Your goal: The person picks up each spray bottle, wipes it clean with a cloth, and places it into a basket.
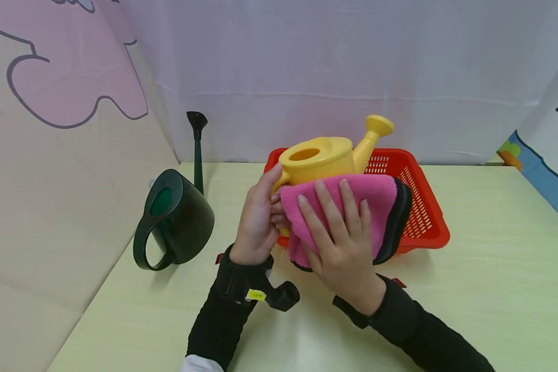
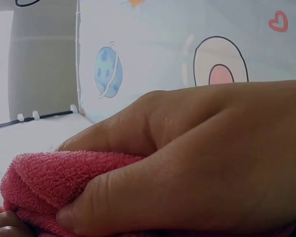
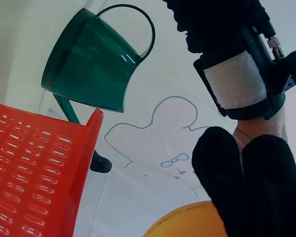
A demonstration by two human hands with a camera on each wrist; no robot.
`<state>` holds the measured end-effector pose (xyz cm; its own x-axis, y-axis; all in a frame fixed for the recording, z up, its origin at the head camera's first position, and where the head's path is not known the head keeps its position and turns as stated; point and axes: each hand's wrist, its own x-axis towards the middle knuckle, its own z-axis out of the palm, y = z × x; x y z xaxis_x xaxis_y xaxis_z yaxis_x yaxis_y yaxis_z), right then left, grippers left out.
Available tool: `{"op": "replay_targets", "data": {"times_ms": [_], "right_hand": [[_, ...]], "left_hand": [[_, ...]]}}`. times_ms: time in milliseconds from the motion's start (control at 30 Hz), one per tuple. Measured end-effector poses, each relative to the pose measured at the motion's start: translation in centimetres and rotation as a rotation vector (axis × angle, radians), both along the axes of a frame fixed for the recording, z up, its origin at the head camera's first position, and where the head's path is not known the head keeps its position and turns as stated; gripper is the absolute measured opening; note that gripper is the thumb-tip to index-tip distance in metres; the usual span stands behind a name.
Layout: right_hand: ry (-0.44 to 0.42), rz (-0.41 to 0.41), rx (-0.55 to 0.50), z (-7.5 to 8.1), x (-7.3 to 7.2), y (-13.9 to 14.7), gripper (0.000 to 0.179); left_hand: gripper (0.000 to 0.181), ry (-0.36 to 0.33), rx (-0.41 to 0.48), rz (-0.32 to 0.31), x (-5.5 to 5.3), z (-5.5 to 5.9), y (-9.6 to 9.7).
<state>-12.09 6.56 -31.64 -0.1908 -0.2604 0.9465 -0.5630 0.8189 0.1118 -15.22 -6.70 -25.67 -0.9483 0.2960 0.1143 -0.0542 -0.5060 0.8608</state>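
A yellow watering can (image 1: 323, 157) is held above the red basket (image 1: 425, 206), its spout toward the upper right. My left hand (image 1: 258, 217) grips its handle at the left side. My right hand (image 1: 344, 248) lies spread over a folded pink cloth (image 1: 381, 201) with black edging, its fingers straight, pressing the cloth against the can's near side. The cloth hides most of the can's body. In the left wrist view the pink cloth (image 2: 64, 173) bunches under a thumb and hand. The right wrist view shows the can's yellow edge (image 3: 190, 222) beside dark cloth folds (image 3: 246, 182).
A dark green watering can (image 1: 186, 222) stands on the table (image 1: 493, 268) left of the basket, its spout (image 1: 198, 160) pointing up. A pale printed curtain (image 1: 330, 67) hangs behind the table and along its sides. Both wrists wear black bands.
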Motion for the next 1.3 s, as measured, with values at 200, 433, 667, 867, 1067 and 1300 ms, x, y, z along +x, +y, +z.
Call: {"op": "replay_targets", "data": {"times_ms": [200,433,667,867,1067,1300], "right_hand": [[0.002,0.003,0.002,0.0,0.0,0.0,0.049],[-0.06,0.14,-0.116,0.6,0.0,0.4,0.046],[-0.255,0.388,-0.33,2.1,0.1,1.7,0.051],[-0.48,0.584,-0.599,3.0,-0.3,2.7,0.041],[-0.537,0.474,-0.626,2.3,-0.6,2.5,0.037],[-0.214,0.378,-0.396,1.4,-0.9,1.1,0.05]], "left_hand": [[0.027,-0.008,-0.005,0.003,0.1,0.1,-0.2],[0.039,0.034,-0.026,-0.049,-0.1,0.1,-0.7],[0.048,0.005,-0.021,-0.079,-0.1,0.4,-1.1],[0.049,0.031,0.008,-0.109,-0.1,0.5,-1.5],[0.049,0.04,0.005,-0.08,-0.4,0.4,-1.5],[0.048,0.029,-0.003,-0.041,-0.4,0.4,-1.6]]}}
